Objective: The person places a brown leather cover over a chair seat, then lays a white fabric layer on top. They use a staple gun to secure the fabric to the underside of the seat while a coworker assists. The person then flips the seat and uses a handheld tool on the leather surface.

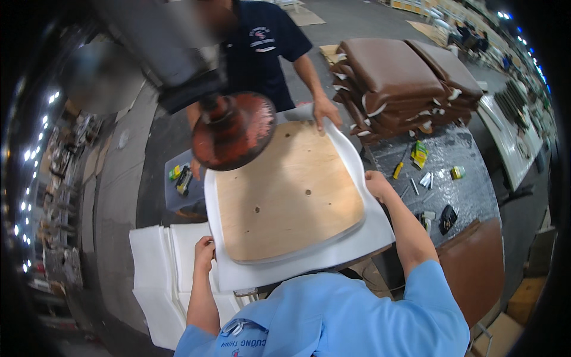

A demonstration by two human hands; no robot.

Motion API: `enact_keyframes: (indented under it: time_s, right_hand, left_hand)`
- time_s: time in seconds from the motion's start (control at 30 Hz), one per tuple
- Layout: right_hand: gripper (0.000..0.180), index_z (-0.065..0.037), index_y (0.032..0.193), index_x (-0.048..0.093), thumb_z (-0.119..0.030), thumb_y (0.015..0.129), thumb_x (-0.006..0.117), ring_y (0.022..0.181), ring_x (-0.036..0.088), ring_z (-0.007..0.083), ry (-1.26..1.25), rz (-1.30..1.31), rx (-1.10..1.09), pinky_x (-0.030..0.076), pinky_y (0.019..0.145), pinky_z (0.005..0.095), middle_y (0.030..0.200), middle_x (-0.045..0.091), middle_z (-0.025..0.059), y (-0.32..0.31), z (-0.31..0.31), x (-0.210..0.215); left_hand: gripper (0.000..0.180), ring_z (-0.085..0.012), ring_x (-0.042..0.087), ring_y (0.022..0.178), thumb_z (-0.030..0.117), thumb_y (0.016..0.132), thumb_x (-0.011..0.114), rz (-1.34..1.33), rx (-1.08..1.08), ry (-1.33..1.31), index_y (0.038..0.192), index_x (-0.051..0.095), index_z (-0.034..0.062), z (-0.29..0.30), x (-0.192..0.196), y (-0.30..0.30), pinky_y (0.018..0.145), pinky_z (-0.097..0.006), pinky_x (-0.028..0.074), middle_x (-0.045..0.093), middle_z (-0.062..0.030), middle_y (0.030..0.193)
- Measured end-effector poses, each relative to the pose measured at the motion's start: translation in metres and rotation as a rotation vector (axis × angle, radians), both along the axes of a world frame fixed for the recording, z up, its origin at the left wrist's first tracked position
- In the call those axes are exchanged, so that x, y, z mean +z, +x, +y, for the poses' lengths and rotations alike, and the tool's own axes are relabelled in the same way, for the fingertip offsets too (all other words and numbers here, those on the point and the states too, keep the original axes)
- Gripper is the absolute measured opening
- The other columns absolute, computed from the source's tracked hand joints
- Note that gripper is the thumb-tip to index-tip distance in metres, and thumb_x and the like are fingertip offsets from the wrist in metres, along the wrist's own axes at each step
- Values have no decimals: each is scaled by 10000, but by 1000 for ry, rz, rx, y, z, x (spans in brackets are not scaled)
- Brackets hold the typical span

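A pale tan plywood panel with rounded corners (285, 172) lies flat, narrower at the far end and broader at the near one. Several dark holes of differing sizes dot its face; its far left corner is hidden. A grey band shows under its near edge. Beneath it, a soft white sheet (363, 241) sticks out past the panel at the near end and both sides, curling upward along the far right. The left hand (205, 250) and right hand (376, 184) grip opposite side edges of the sheet.
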State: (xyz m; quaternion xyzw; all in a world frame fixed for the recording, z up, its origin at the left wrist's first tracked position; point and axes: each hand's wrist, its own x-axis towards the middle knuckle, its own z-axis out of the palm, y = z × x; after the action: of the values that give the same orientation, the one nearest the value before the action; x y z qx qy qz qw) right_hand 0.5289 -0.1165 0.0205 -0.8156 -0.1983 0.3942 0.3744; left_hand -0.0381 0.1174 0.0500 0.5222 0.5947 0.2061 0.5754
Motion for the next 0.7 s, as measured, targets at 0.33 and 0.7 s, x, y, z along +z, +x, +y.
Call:
enact_keyframes:
  time_s: [0.33, 0.7]
  right_hand:
    - [250, 30, 1031, 761, -208, 994, 695, 834, 730, 208, -65, -369, 83, 570, 764, 420, 908, 772, 152, -37, -38, -13]
    - [308, 14, 1215, 768, -178, 978, 801, 903, 757, 168, -17, 247, 28, 603, 779, 319, 1045, 802, 84, -35, -88, 21]
  left_hand:
    - [359, -223, 757, 857, 254, 1028, 699, -70, 127, -316, 1258, 722, -21, -66, -11, -48, 726, -412, 627, 779, -119, 1024]
    - [387, -314, 785, 1098, 213, 1059, 714, -456, 279, -506, 1408, 674, 48, -122, -21, -67, 941, -460, 659, 781, -141, 1254]
